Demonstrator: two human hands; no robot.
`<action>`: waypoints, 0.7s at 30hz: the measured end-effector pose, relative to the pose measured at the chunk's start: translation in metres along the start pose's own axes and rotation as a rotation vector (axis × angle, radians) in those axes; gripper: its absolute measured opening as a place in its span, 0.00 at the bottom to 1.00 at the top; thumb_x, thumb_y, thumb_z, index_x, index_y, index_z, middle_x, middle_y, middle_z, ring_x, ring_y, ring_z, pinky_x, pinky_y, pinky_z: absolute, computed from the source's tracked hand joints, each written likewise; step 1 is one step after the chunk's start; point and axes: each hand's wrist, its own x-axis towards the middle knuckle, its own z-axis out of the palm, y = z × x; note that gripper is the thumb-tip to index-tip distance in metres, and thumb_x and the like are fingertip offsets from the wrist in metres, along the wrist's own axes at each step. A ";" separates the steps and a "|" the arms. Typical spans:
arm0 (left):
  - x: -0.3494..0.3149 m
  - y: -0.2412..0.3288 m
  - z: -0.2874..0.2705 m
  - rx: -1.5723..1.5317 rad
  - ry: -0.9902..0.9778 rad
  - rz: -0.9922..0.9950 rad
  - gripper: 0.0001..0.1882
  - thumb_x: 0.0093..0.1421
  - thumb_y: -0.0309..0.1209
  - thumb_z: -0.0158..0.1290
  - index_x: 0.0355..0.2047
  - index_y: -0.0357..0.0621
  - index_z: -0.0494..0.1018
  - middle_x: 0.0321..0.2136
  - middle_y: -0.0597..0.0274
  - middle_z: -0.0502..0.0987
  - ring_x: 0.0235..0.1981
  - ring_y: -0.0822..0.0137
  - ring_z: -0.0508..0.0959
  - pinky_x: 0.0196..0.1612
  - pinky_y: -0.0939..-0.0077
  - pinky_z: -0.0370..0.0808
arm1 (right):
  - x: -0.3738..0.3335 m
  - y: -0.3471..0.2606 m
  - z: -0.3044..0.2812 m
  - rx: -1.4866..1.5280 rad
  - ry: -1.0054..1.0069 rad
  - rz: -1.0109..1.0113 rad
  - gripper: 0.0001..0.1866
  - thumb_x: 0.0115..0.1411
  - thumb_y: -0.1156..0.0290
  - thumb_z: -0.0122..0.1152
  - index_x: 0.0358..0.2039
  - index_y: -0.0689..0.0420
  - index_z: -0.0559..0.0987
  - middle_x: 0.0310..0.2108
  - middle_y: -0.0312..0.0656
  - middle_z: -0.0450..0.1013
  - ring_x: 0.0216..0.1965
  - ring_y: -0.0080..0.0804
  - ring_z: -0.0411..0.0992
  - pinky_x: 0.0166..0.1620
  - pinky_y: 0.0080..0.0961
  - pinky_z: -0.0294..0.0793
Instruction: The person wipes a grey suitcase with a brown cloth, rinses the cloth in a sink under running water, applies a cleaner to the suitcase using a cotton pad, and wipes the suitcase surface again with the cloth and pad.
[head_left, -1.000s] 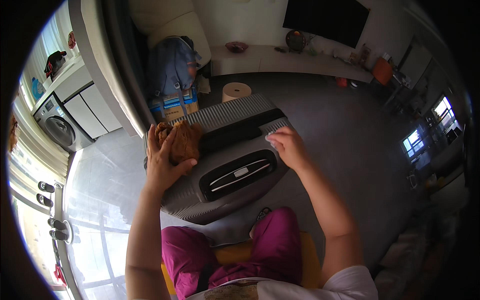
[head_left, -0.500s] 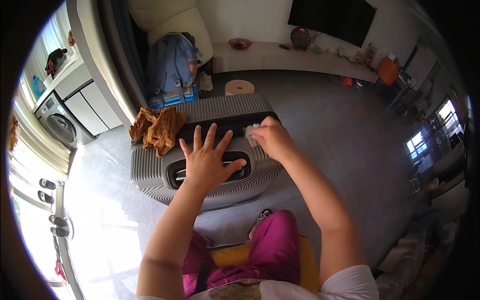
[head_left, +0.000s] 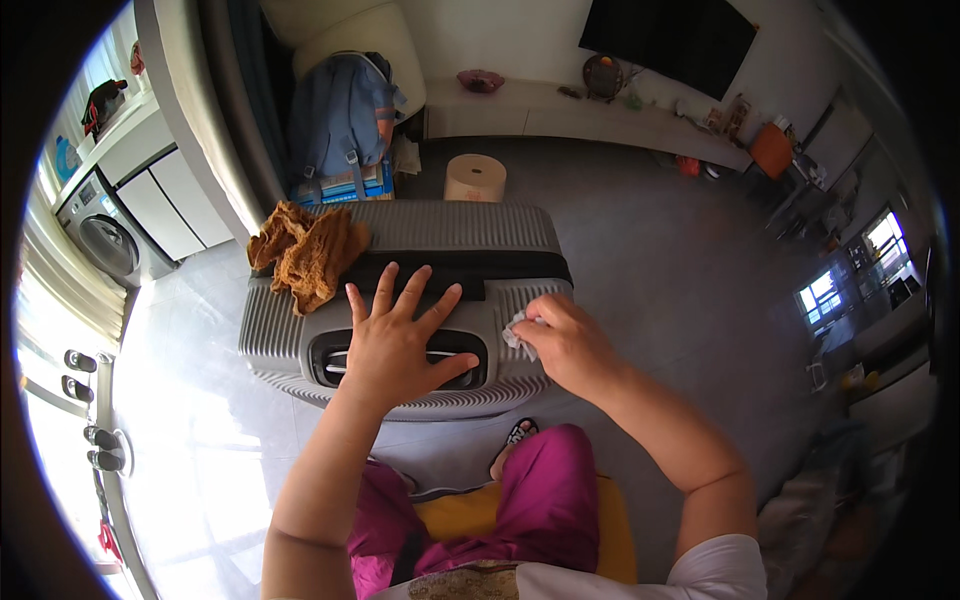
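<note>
A grey ribbed suitcase (head_left: 450, 226) lies in front of my knees, with a black band across its top and a dark recessed handle on the side nearest me. My left hand (head_left: 396, 338) rests on it with fingers spread, over the handle recess and the band. Pinched in my right hand (head_left: 568, 343) is a crumpled white tissue (head_left: 519, 336), pressed on the ribbed shell to the right of the handle. A crumpled brown cloth (head_left: 308, 255) is draped over the suitcase's far left corner.
Beyond the suitcase stand a round beige cylinder (head_left: 475, 178) and a blue backpack (head_left: 345, 115) by a pale chair. A low white cabinet (head_left: 560, 112) runs along the wall. At the left are a washing machine (head_left: 108, 235) and several slippers (head_left: 100, 437).
My right hand has brought the tissue nearer to me, from beside the black band down onto the ribbed shell. My left hand remains spread on the suitcase. The view has shifted slightly.
</note>
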 end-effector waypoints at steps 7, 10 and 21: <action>-0.007 -0.011 -0.008 -0.038 0.008 0.064 0.41 0.45 0.65 0.57 0.58 0.65 0.70 0.62 0.57 0.63 0.66 0.44 0.56 0.62 0.27 0.45 | 0.023 0.000 0.006 0.012 -0.050 -0.028 0.10 0.46 0.85 0.58 0.29 0.59 0.82 0.31 0.42 0.72 0.36 0.41 0.72 0.39 0.33 0.74; -0.012 -0.018 -0.010 -0.045 0.007 0.104 0.41 0.44 0.66 0.57 0.57 0.64 0.71 0.62 0.58 0.63 0.65 0.45 0.56 0.62 0.27 0.45 | 0.004 -0.019 0.003 0.073 -0.019 -0.130 0.09 0.46 0.84 0.59 0.28 0.59 0.82 0.32 0.42 0.73 0.36 0.39 0.72 0.40 0.33 0.74; -0.020 -0.024 -0.014 -0.083 0.004 0.132 0.43 0.41 0.64 0.60 0.57 0.62 0.71 0.62 0.56 0.64 0.66 0.43 0.56 0.63 0.30 0.44 | -0.006 -0.011 0.008 0.032 0.089 -0.257 0.08 0.48 0.78 0.58 0.29 0.54 0.82 0.36 0.34 0.80 0.42 0.32 0.75 0.43 0.30 0.74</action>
